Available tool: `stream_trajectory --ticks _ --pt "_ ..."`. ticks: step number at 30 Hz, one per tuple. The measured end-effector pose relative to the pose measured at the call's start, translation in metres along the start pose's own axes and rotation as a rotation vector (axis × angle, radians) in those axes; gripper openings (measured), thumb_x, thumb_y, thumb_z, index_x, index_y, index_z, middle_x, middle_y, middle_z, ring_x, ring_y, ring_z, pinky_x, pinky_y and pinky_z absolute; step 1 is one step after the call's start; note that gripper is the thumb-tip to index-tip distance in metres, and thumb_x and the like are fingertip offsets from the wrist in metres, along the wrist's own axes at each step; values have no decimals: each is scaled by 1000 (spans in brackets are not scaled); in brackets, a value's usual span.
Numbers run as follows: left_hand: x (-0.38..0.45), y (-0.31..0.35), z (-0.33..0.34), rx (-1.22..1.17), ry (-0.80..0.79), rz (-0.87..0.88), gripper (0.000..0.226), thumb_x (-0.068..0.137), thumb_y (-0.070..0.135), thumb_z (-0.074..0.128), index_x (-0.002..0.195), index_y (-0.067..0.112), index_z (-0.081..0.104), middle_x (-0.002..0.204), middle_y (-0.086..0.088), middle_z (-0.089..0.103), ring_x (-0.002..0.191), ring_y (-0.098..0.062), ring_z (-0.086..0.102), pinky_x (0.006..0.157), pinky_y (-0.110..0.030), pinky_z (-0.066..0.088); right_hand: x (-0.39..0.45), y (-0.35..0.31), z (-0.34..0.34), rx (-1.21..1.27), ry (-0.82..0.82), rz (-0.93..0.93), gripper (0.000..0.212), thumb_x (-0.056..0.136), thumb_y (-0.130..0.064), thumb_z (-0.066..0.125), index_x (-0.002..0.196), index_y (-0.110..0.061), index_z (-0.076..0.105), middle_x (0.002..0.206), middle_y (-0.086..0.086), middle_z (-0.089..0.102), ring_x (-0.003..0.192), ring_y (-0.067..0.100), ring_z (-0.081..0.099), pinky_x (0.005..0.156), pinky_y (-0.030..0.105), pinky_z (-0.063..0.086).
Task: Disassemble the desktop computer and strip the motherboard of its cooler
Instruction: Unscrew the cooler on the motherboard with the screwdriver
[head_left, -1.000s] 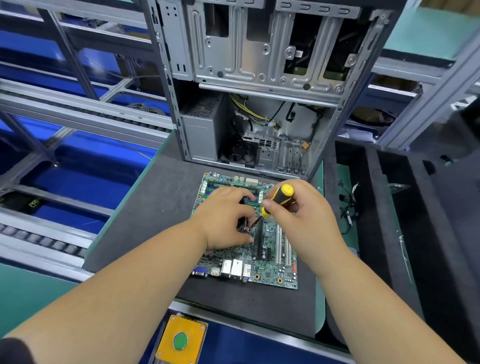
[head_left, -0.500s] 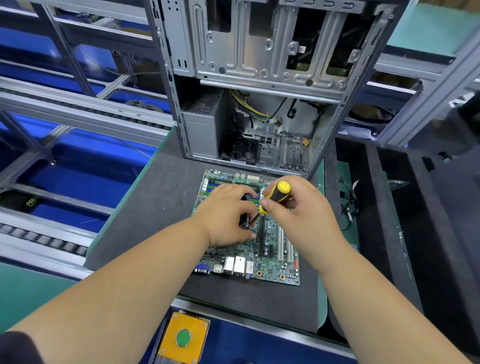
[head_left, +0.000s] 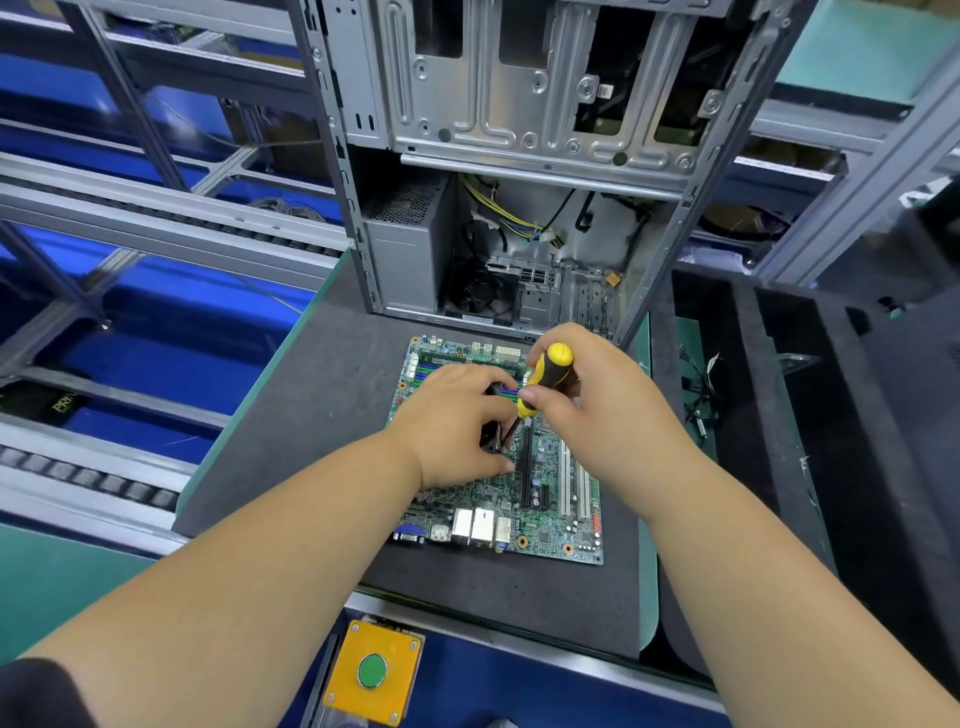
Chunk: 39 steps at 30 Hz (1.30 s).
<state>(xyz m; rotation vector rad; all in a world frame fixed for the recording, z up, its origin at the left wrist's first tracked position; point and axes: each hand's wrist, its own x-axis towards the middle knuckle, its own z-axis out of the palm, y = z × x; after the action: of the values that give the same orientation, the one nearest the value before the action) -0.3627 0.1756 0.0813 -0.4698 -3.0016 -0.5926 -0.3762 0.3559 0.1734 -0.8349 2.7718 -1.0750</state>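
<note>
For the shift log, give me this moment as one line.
step: unscrewing cooler | left hand: holds cooler | right hand: grips screwdriver | motherboard: flat on mat | case: open behind

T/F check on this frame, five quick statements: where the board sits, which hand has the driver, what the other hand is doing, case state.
1. The motherboard lies flat on the dark mat, outside the computer case. True.
2. The left hand grips the yellow-and-black screwdriver. False: the right hand grips it.
3. The left hand rests on the black cooler on the board. True.
4. The screwdriver tip points into the case. False: it points down at the board beside the cooler.
5. The case's side panel is fitted. False: the side is open, showing cables and a rear fan.
</note>
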Motion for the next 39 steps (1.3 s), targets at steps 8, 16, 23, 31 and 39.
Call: stream_trajectory --ticks 8,16,23,31,39 --pt "-1 1 -2 -15 -2 5 32 67 57 75 82 30 64 137 9 45 124 -21 40 108 -40 28 3 2 -1 68 -7 45 23 88 -19 68 99 -31 52 90 -10 61 84 16 60 77 42 51" --pt "-2 0 -1 -16 10 11 33 67 57 73 85 29 69 139 8 43 125 -18 36 109 -36 23 7 -3 -4 34 -81 -32 40 89 -10 64 108 -38 43 94 -8 64 87 20 62 76 46 53" --pt "2 -1 -1 -19 2 21 34 71 62 67 82 30 68 128 13 48 118 -17 43 105 -36 29 6 -13 19 316 90 1 18 94 -36 44 84 -23 50 81 -2 56 77 18 51 69 39 44" --pt "3 3 -2 -24 -19 58 22 67 57 66 81 42 58 101 24 37 106 -13 46 97 -38 39 11 -19 53 1038 225 -16 21 89 -12 43 68 -13 42 59 1 35 56 15 28 54 24 25" --pt "-2 6 -21 -1080 -15 -89 15 75 17 77 85 27 75 85 8 72 83 -8 60 83 -28 49 37 -16 36 1121 -88 62 48 95 -32 42 50 -17 40 45 2 29 43 14 20 45 26 18"
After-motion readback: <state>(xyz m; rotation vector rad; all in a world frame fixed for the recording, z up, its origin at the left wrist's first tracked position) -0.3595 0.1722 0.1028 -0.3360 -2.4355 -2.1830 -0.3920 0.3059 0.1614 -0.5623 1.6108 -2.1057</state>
